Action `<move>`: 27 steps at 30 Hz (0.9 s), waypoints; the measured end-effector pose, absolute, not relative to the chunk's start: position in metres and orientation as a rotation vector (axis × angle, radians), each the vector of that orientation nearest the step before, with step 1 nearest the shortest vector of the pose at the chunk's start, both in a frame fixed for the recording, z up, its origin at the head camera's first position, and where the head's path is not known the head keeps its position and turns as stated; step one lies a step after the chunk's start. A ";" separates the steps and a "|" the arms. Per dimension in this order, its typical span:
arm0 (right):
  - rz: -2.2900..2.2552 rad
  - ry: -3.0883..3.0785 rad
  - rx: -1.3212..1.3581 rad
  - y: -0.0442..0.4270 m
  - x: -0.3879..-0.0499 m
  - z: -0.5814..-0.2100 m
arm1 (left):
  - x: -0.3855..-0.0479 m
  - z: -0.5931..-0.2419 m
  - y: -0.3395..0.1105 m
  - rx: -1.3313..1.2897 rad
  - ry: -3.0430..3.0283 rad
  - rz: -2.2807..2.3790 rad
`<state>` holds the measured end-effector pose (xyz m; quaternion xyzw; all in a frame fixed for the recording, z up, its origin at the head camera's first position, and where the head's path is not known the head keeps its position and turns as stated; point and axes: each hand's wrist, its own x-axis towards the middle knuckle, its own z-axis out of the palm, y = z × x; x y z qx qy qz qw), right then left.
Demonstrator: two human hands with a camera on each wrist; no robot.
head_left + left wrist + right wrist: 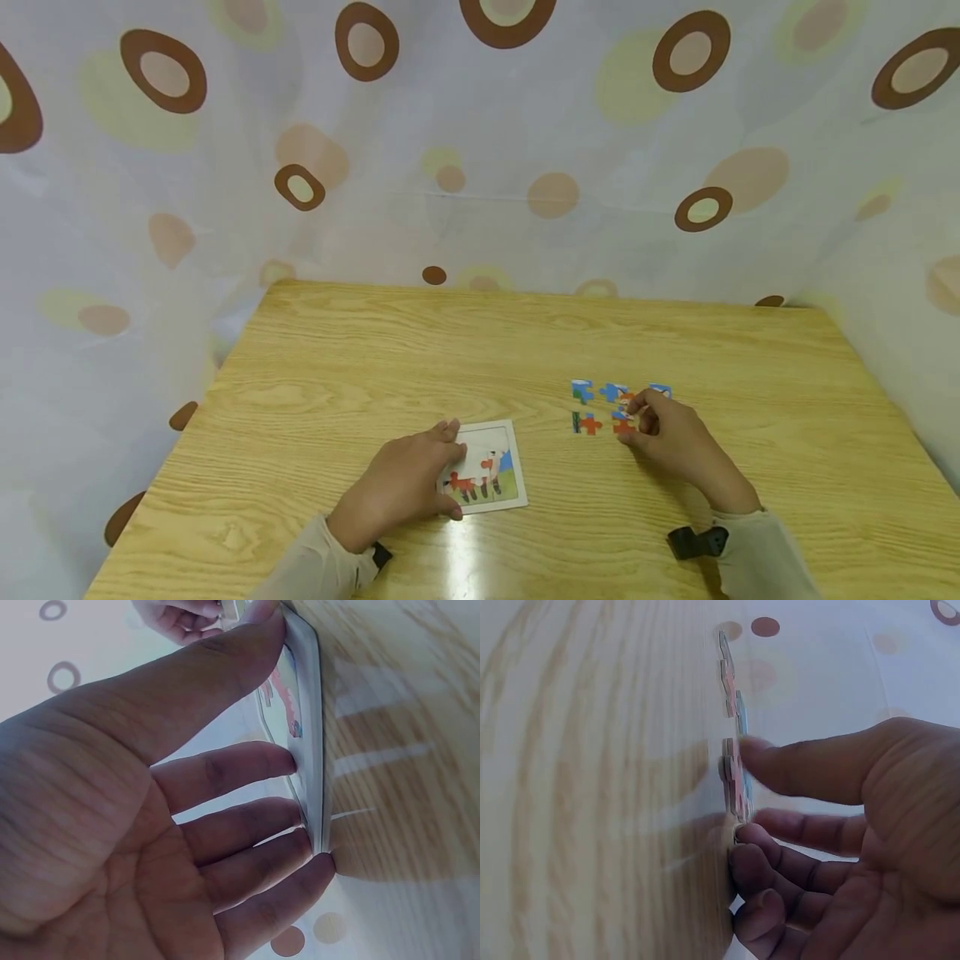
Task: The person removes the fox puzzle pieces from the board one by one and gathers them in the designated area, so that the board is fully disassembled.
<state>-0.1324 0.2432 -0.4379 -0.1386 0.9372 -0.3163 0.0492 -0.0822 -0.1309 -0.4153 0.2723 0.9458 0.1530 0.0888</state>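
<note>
A square puzzle tray [521, 487] with a white rim lies on the table, some pieces set in its lower and right parts. My left hand [405, 483] rests on its left side, thumb at the near edge; in the left wrist view, the fingers of the hand [187, 802] extend to the tray rim [311, 735]. Right of the tray, my right hand [678, 442] has thumb and index finger on opposite sides of a red puzzle piece [622, 426]. The right wrist view shows the hand [840, 832] with its other fingers curled beside the pieces [731, 769].
Loose pieces lie around the right hand: a blue-green one [581, 390], a red one [591, 424], a blue and orange one [613, 392] and a blue one [662, 388]. The wooden table [337, 350] meets a patterned curtain [495, 233] at the back.
</note>
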 end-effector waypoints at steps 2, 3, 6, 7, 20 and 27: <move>-0.996 2.846 -0.417 0.241 -0.132 -0.437 | -0.082 -0.416 -0.132 0.806 2.813 0.443; -1.007 2.846 -0.416 0.240 -0.132 -0.436 | -0.082 -0.416 -0.132 0.809 2.813 0.435; -1.041 2.855 -0.439 0.233 -0.133 -0.434 | -0.082 -0.416 -0.131 0.812 2.811 0.407; -1.050 2.861 -0.458 0.231 -0.133 -0.433 | -0.082 -0.417 -0.131 0.815 2.810 0.403; -1.120 2.755 -0.731 0.173 -0.128 -0.434 | -0.083 -0.414 -0.130 0.941 2.862 0.400; -1.057 2.630 -0.772 0.123 -0.126 -0.430 | -0.082 -0.418 -0.124 0.988 2.868 0.314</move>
